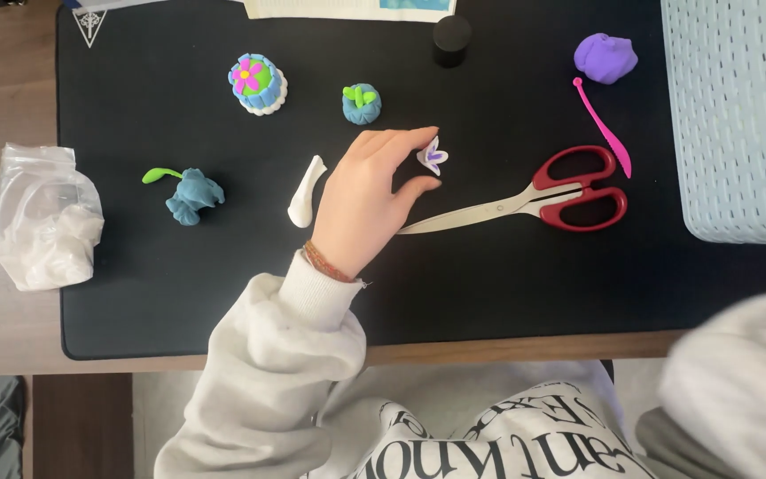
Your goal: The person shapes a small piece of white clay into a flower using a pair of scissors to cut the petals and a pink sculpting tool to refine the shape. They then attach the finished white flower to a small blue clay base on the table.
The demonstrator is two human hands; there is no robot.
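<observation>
Left hand (367,200): palm down on the black mat (507,284), thumb and forefinger pinched on a small white-and-purple clay flower (433,157), raised just off the surface, seemingly so its thin petals stay unsquashed. Right hand: only a blurred sliver at the frame's right edge; its grip cannot be told.

Landmark: the flower. Items listed relative to it.

- Scissors (538,195): just right and below, red plastic handles, steel blades closed, tip pointing toward the left hand.
- Pink modelling tool (605,130): farther right, slim, curved, ball-ended, lying beside the scissor handles.
- Purple clay lump (605,58): upper right, soft, unshaped.
- Black cylinder cap (451,37): above, upright.
- Blue clay ball with green strips (362,103): upper left, near.
- Round layered clay cake (257,83): farther upper left; blue, green and white, pink flower on top.
- White clay strip (306,192): left, beyond the hand, smooth, tapering.
- Blue clay figure (194,196) with a green curl: well left, crumpled texture.
- Clear plastic bag of white clay (44,222): far left, off the mat on the wooden table.
- Pale blue woven-pattern basket (738,115): far right, on the mat's edge.
</observation>
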